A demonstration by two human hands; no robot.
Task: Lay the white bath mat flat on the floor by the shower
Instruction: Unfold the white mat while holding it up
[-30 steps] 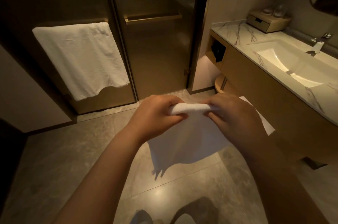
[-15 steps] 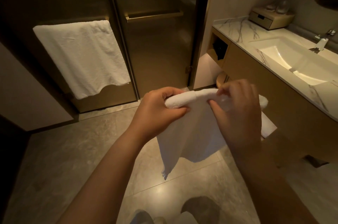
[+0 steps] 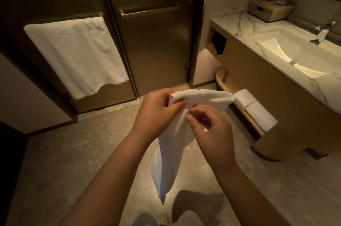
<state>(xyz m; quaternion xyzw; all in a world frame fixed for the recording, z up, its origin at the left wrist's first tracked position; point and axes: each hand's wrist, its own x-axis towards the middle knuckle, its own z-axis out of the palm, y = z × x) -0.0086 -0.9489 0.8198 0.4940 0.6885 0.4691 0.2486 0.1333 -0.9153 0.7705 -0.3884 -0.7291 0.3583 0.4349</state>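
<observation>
The left hand (image 3: 156, 111) still grips the white bath mat (image 3: 171, 151) by its top fold, while the right hand (image 3: 212, 133) has dropped to pinch a hanging layer, starting the unfolding.

In front of the shower door (image 3: 156, 46): bare floor (image 3: 73, 161), open leftward, only the bath mat (image 3: 171, 151) dangling above it. Right of the door, hemmed by the desk (image 3: 267, 81) and its low shelf (image 3: 220, 78) of folded towels (image 3: 256, 109). Left of the door, hanging towel (image 3: 73, 55).
</observation>
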